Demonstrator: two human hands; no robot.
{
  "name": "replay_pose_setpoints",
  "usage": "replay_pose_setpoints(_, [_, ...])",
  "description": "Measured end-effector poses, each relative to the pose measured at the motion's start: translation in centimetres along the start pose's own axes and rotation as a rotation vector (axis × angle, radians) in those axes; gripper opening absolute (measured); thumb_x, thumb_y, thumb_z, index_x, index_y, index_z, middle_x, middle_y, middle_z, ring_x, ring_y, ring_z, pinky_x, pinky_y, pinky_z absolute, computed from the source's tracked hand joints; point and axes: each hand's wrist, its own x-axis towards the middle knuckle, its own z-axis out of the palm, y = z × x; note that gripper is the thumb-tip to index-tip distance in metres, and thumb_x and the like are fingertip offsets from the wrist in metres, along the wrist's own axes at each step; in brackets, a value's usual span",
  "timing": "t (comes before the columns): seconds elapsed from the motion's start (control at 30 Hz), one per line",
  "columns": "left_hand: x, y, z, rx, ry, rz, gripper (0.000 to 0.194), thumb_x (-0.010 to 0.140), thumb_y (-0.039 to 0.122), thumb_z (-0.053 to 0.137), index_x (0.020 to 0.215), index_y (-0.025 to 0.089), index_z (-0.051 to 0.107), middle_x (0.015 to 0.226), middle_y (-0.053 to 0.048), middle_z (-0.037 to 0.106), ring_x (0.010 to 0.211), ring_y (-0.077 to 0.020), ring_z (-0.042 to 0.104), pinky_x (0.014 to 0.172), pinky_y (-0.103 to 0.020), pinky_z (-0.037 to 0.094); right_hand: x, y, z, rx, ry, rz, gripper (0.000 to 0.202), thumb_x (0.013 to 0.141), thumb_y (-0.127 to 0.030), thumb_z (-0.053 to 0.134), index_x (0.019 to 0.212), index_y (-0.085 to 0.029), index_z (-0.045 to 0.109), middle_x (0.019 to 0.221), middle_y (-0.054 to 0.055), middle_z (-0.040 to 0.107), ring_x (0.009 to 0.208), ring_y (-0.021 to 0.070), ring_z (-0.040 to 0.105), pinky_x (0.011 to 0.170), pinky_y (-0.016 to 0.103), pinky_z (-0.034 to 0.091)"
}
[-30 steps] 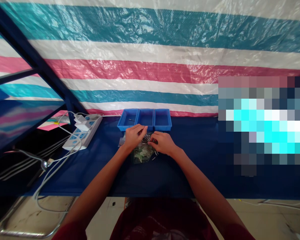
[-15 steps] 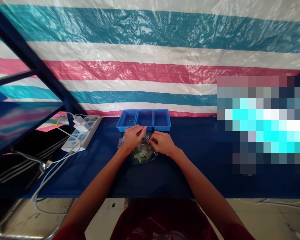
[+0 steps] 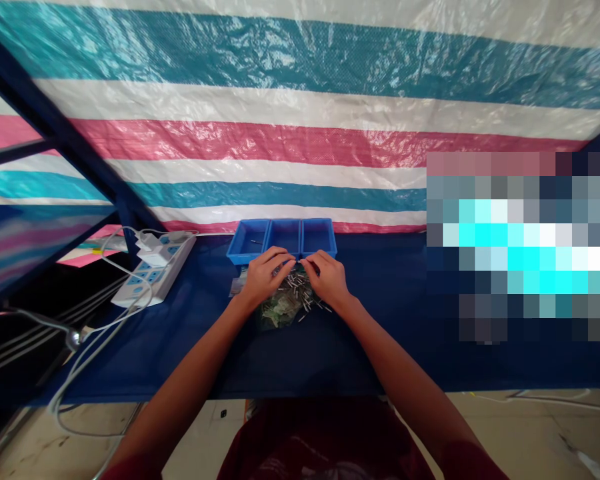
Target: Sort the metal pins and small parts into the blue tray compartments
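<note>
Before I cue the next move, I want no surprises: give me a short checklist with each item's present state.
1. Left hand and right hand both visible: ok.
2. Any item between the fingertips identified: cannot tell, too small.
3. Metal pieces gathered in one heap: not ok, a few lie apart.
4. Blue trays close by: ok, just beyond the hands.
5. Leftmost tray contents identified: cannot tell, one thin piece shows.
6. Power strip apart from the hands: ok, off to the left.

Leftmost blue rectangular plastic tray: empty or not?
Not empty: a thin silvery piece lies inside the leftmost blue tray.
</note>
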Motion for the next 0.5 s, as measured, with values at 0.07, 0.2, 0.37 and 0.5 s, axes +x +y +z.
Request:
replay_pose_setpoints(0.07, [-0.05, -0.09, 0.11, -0.005, -0.003, -0.004, 0.020, 0.096, 0.029, 0.053, 0.091, 0.017, 0.068, 0.094, -0.007, 0.067, 0.080, -0.0146, 0.063, 0.071, -0.027, 0.051, 0.01, 0.06, 0.02, 0.005, 0.012, 0.007, 0.030, 0.099, -0.033, 0.043, 0.085, -0.019, 0.065, 0.080, 0.005, 0.063, 0.072, 0.0145, 0.058, 0.068, 0.024, 0.041])
replay_pose_setpoints(0.2, [-0.09, -0.29, 0.26, 0.020, 0.036, -0.020, 0.018, 0.095, 0.030, 0.055, 0.098, 0.018, 0.068, 0.098, -0.007, 0.067, 0.079, -0.0139, 0.063, 0.070, -0.027, 0.051, -0.02, 0.25, 0.21, 0.031, 0.054, 0.004, 0.031, 0.100, -0.033, 0.043, 0.086, -0.019, 0.065, 0.080, 0.005, 0.063, 0.070, 0.0140, 0.058, 0.068, 0.023, 0.041])
replay_pose_setpoints(0.37, [0.01, -0.48, 0.29, 0.053, 0.073, -0.016, 0.018, 0.095, 0.030, 0.056, 0.099, 0.017, 0.068, 0.098, -0.007, 0.068, 0.078, -0.0133, 0.063, 0.069, -0.026, 0.051, -0.06, 0.33, 0.37, 0.107, 0.130, -0.009, 0.032, 0.100, -0.034, 0.043, 0.086, -0.017, 0.066, 0.080, 0.005, 0.064, 0.072, 0.0147, 0.059, 0.070, 0.024, 0.043])
replay_pose_setpoints(0.5, [0.16, -0.51, 0.32, 0.062, 0.090, -0.015, 0.018, 0.093, 0.033, 0.058, 0.095, 0.017, 0.068, 0.093, -0.006, 0.068, 0.074, -0.0127, 0.062, 0.067, -0.025, 0.050, -0.04, 0.28, 0.34, 0.143, 0.144, 0.014, 0.031, 0.099, -0.034, 0.043, 0.087, -0.017, 0.067, 0.082, 0.006, 0.065, 0.074, 0.0149, 0.060, 0.072, 0.024, 0.045])
